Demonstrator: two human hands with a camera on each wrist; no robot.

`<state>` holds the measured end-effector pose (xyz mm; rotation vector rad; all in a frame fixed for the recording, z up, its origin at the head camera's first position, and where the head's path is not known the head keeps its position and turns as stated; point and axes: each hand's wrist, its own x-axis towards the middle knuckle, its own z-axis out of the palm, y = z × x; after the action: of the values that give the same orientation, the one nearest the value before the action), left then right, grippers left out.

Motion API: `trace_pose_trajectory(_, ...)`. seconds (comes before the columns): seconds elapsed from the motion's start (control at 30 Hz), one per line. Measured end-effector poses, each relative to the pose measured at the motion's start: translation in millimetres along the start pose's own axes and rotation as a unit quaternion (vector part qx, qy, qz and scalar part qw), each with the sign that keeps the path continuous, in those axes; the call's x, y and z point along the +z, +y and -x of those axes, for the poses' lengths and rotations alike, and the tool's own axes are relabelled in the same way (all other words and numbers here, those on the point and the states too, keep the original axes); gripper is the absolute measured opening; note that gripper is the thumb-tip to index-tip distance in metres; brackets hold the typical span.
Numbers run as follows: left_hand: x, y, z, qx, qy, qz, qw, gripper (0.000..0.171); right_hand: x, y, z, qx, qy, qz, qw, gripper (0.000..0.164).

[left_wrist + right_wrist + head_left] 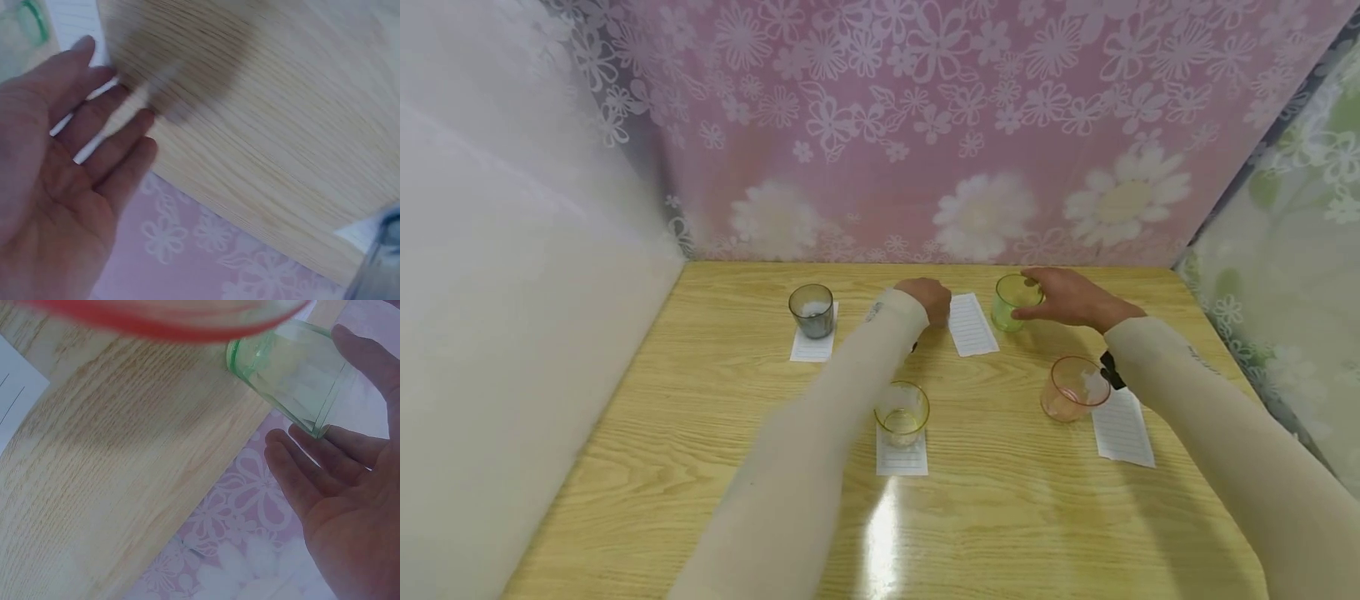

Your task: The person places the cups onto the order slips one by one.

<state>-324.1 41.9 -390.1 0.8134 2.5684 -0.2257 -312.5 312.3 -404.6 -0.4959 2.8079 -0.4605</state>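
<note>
At the back of the table, a clear green cup stands upright just right of a lined paper slip. My right hand holds this cup near its rim, thumb on the near side and fingers on the far side. In the right wrist view the green cup lies between thumb and fingers. My left hand is by the left edge of that slip. Its fingers are relaxed and slightly bent, with nothing in them, in the left wrist view.
A grey cup stands on a slip at the back left, and a yellow-rimmed cup on another near the middle. Under my right forearm, a red-rimmed cup stands beside a paper slip. A flowered pink curtain hangs behind the table.
</note>
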Motion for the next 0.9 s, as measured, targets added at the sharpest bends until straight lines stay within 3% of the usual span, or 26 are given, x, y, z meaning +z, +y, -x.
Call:
trace_pose_trajectory(0.2,13.9,-22.6,-7.3,0.069,0.018,0.022,0.9972,0.041,-2.5,-3.6,0.4,0.004,0.011,0.0,1.0,0.088)
trace_pose_trajectory(0.43,42.7,-29.7,-26.6,0.126,0.11,-0.003,0.9859,0.035,-3.8,-5.0,1.0,0.006,0.024,-0.012,1.0,0.086)
trace_pose_trajectory(0.5,50.0,-30.0,-26.7,0.131,0.132,-0.013,0.9825,0.035,-3.9,-5.0,1.4,0.006,0.027,-0.017,0.999,0.086)
trace_pose_trajectory(0.63,62.6,-30.8,-24.8,0.128,0.147,-0.049,0.9795,0.04,-4.1,-5.5,3.2,0.007,0.029,-0.029,0.999,0.088)
trace_pose_trajectory(0.77,71.1,-32.2,-24.3,0.128,0.155,-0.043,0.9786,0.047,-5.9,-6.6,3.9,0.008,0.032,-0.041,0.999,0.09)
trace_pose_trajectory(0.9,79.2,-34.8,-25.8,0.129,0.175,-0.018,0.9759,0.043,-5.1,-10.3,1.5,0.003,0.037,-0.055,0.998,0.09)
